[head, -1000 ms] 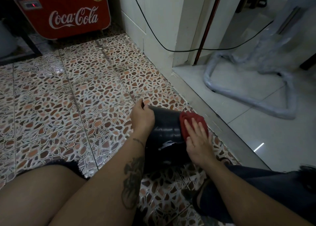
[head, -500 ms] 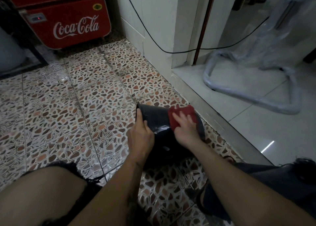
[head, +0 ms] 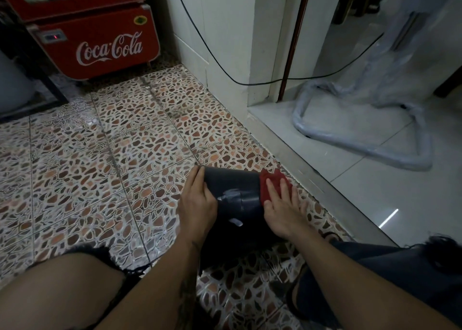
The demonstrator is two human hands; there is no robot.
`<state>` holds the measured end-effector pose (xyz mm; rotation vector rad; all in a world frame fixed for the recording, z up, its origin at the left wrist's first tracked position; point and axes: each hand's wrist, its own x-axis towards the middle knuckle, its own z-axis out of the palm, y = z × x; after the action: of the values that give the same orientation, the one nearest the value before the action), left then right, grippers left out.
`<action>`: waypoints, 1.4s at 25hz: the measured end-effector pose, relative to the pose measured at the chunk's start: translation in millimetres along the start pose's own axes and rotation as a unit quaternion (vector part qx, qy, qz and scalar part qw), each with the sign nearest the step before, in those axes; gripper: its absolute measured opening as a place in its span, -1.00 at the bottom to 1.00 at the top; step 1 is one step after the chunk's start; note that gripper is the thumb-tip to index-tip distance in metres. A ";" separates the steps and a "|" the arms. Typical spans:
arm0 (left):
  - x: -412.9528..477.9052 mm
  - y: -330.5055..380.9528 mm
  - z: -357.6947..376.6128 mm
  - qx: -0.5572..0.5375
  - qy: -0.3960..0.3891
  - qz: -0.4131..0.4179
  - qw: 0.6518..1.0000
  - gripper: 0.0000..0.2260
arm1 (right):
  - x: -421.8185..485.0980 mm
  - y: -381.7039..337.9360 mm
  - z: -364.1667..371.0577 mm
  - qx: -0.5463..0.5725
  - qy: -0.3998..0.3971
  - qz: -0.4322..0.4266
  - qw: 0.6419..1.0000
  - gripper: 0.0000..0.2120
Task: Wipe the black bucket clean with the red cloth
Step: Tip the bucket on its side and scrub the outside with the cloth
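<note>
The black bucket (head: 235,192) lies on its side on the patterned floor tiles between my knees. My left hand (head: 198,199) grips its left side and steadies it. The red cloth (head: 271,183) is pressed flat against the bucket's right side under my right hand (head: 282,209), whose fingers are spread over it. Only the cloth's upper part shows beyond my fingers. The bucket's near end is hidden behind my wrists.
A red Coca-Cola cooler (head: 100,39) stands at the back left. A white wall corner (head: 225,54) with a hanging black cable (head: 225,72) rises behind the bucket. A metal threshold (head: 312,179) runs to its right, with a plastic-wrapped frame (head: 362,142) on the white floor beyond.
My right hand with the cloth slid up the bucket's side and then back down toward me. The bucket turned slightly under my left hand, and the view tilted upward.
</note>
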<state>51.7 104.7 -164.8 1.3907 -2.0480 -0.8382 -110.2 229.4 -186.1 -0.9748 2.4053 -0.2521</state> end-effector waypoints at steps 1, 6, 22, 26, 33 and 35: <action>2.9 0.1 0.5 -0.015 0.004 -0.006 1.000 -0.59 | -2.5 -11.9 3.3 0.010 0.005 -0.021 1.000 -0.38; 24.5 -1.1 3.0 -0.065 0.001 -0.041 0.997 -0.59 | -18.5 -56.2 26.7 0.123 0.023 -0.228 0.966 -0.30; 46.2 0.6 3.7 -0.130 0.005 -0.135 0.982 -0.62 | -21.4 -59.9 28.9 0.105 0.051 -0.263 0.958 -0.34; 43.2 3.5 4.7 -0.130 0.012 -0.122 0.984 -0.61 | -7.0 -32.1 10.5 0.078 0.120 -0.231 0.962 -0.60; 43.6 2.0 4.0 -0.151 0.011 -0.140 0.979 -0.64 | 5.3 -56.8 23.8 -0.071 0.059 -0.246 0.965 -0.38; 47.9 1.4 4.5 -0.154 0.006 -0.140 0.978 -0.64 | 14.2 -67.7 19.7 -0.075 0.056 -0.226 0.970 -0.38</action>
<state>31.5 61.1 -163.2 1.5162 -1.6462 -1.2041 -68.0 171.1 -184.3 -1.6171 2.2969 -0.2978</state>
